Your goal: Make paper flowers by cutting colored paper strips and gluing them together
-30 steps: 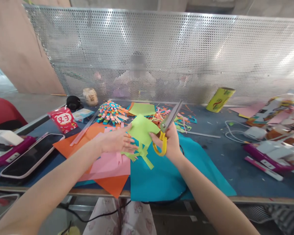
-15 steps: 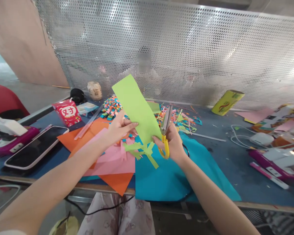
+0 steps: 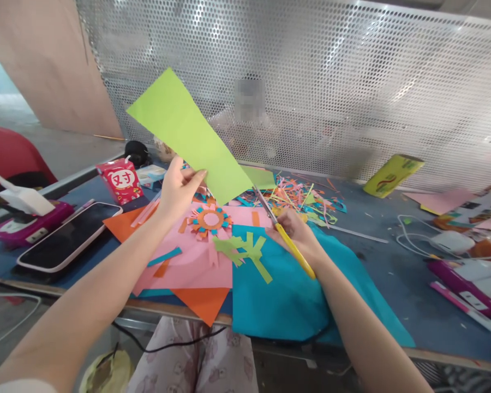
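My left hand point(image 3: 183, 183) pinches the lower left edge of a long light-green paper point(image 3: 192, 139), which is raised above the table. In my right hand point(image 3: 297, 232) are yellow-handled scissors point(image 3: 288, 240), their blades meeting the paper's lower right corner. Below, green cut pieces point(image 3: 256, 254) lie across pink paper point(image 3: 175, 270) and a blue sheet point(image 3: 278, 305). A paper flower point(image 3: 211, 219) with an orange ring and pink centre rests on the pink paper.
Coloured paper scraps point(image 3: 306, 196) are heaped behind my right hand. A phone point(image 3: 71, 234), a red packet point(image 3: 120, 179) and a purple power strip point(image 3: 30, 226) lie left. A yellow-green pack point(image 3: 393, 174) and white cable point(image 3: 405, 237) are right. A perforated metal screen point(image 3: 311, 82) stands behind.
The green paper has moved up and left with my left hand. The scissors have turned from upright to point up-left, with blades now at the paper's corner. The flower has come into view.
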Motion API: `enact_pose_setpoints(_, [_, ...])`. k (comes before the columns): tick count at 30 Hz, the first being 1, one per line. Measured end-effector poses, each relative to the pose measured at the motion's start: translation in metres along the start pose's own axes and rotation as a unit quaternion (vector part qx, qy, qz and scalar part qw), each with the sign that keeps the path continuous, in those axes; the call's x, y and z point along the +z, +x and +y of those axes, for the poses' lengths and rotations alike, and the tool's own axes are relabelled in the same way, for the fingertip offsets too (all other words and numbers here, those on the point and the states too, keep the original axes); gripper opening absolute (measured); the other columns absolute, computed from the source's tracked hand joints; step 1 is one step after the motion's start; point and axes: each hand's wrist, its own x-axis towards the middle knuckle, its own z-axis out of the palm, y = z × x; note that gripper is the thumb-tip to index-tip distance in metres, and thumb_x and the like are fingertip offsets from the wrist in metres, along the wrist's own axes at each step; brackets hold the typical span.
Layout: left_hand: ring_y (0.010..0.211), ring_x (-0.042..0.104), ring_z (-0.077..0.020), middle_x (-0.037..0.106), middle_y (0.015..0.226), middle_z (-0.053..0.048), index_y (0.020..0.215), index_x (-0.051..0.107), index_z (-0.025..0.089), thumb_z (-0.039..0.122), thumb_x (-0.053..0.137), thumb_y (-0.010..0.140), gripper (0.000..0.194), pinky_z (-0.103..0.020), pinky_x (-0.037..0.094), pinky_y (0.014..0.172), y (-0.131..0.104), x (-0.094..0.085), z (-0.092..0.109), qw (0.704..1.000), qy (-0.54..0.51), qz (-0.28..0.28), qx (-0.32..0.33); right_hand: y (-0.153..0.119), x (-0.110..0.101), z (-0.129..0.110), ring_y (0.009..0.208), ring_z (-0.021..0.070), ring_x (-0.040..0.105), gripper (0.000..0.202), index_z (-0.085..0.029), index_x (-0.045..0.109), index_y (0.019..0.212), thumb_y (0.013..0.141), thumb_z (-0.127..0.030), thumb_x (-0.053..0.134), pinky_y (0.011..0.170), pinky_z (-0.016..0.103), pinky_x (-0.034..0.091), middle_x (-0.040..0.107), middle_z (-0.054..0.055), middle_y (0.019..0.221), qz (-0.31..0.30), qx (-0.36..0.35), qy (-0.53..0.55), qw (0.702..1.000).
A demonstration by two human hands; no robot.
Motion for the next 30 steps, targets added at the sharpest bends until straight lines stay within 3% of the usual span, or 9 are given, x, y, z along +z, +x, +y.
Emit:
enact_pose_setpoints(7, [0.051,0.062,-0.0136,0.063,0.064,0.002,0.093,0.044,0.020,0.027,0.062,0.073,0.028,-0.026,0.051,0.053,-0.009,0.007,0.003,0.999,0.018,-0.028,0.005,-0.003,0.000,-0.004,0.062,0.0134,0.050,0.039,-0.023,0.040,0.077,0.067,-0.047,0.070,0.057,0.028,0.040,0.051,-0.003,0.068,-0.018,-0.007,-0.010,1.000])
enact_pose_setpoints(16, [0.058,0.065,-0.0168,0.067,0.075,-0.003,0.111,0.045,0.017,0.026,0.061,0.076,0.039,-0.028,0.052,0.057,-0.014,0.011,0.001,0.999,0.022,-0.049,0.001,-0.005,0.001,-0.008,0.060,0.0127,0.048,0.038,-0.023,0.039,0.076,0.067,-0.044,0.070,0.053,0.026,0.037,0.049,-0.004,0.065,-0.033,-0.012,-0.006,0.999])
enact_pose_setpoints(23, [0.083,0.067,-0.0213,0.067,0.086,-0.006,0.100,0.050,0.019,0.026,0.064,0.074,0.030,-0.032,0.054,0.074,-0.015,0.012,0.006,0.999,-0.009,-0.035,0.000,-0.005,0.002,-0.010,0.062,0.0132,0.049,0.039,-0.022,0.040,0.077,0.067,-0.046,0.069,0.053,0.026,0.037,0.049,-0.003,0.067,-0.037,-0.003,-0.001,0.999])
enact_pose_setpoints(30, [0.077,0.068,-0.0203,0.066,0.077,-0.004,0.103,0.049,0.019,0.025,0.064,0.074,0.033,-0.032,0.053,0.073,-0.017,0.012,0.004,0.999,0.010,-0.031,-0.012,-0.005,0.002,-0.010,0.062,0.0134,0.049,0.039,-0.023,0.040,0.076,0.067,-0.048,0.068,0.053,0.027,0.038,0.050,-0.003,0.066,-0.036,0.003,-0.001,0.999])
